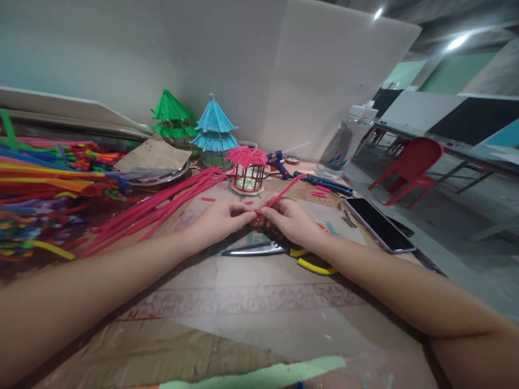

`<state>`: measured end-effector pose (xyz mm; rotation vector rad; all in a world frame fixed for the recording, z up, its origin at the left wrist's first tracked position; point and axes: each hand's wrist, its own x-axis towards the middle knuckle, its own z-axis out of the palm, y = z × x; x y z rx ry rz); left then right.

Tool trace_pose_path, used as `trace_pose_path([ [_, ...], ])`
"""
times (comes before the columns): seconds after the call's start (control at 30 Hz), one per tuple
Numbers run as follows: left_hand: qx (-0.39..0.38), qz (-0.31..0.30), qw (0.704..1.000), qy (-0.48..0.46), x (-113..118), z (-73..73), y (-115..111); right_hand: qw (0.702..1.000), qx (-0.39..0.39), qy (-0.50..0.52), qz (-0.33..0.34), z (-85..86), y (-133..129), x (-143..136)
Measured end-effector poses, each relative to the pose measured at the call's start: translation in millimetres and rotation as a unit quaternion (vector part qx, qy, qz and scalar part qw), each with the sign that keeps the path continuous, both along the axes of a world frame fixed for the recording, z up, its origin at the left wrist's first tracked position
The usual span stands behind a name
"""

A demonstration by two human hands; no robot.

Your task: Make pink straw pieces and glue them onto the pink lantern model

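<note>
Although the green model point(172, 111) and blue model point(214, 121) had 2 roof tiers, the pink model point(248, 156) seemingly lacked its 2nd; left hand point(223, 220) and right hand point(292, 217) fingers pinched a pink stem point(287, 187).

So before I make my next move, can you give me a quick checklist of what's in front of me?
1. Stem in the right hand's grip: ok, its free end sticks up past the fingers.
2. Left hand at the stem's lower end: ok, its fingertips meet the right hand's there.
3. Lower end properly shaped: cannot tell, the fingertips hide it.
4. Space around the hands clear: not ok, the scissors lie just on your side, handles partly hidden by the right forearm.
5. Pink house upright: ok, standing beyond the hands.
6. Glue gun hot: cannot tell, it only shows lying behind the house.
</note>
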<state>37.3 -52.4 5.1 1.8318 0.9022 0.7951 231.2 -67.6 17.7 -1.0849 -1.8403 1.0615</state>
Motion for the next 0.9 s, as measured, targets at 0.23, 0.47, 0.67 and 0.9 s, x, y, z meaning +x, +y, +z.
trace_pose_path([
  [0.23, 0.012, -0.004, 1.0, 0.006, 0.6, 3.3, -1.1, 0.999, -0.002, 0.022, 0.029, -4.4, -0.1, -1.6],
  [0.47, 0.015, -0.009, 0.999, 0.033, 1.4, 4.3, -3.8, 0.999, -0.014, 0.013, 0.032, -0.9, -0.4, -3.6],
  [0.67, 0.02, 0.015, 0.998, 0.053, 0.9, 4.9, -3.3, 0.999, 0.039, -0.003, -0.019, -3.1, 0.7, -0.6],
  [0.9, -0.001, -0.02, 0.999, 0.026, 2.3, 3.9, -1.4, 0.994, 0.085, -0.034, -0.057, -6.9, 3.1, 2.4],
])
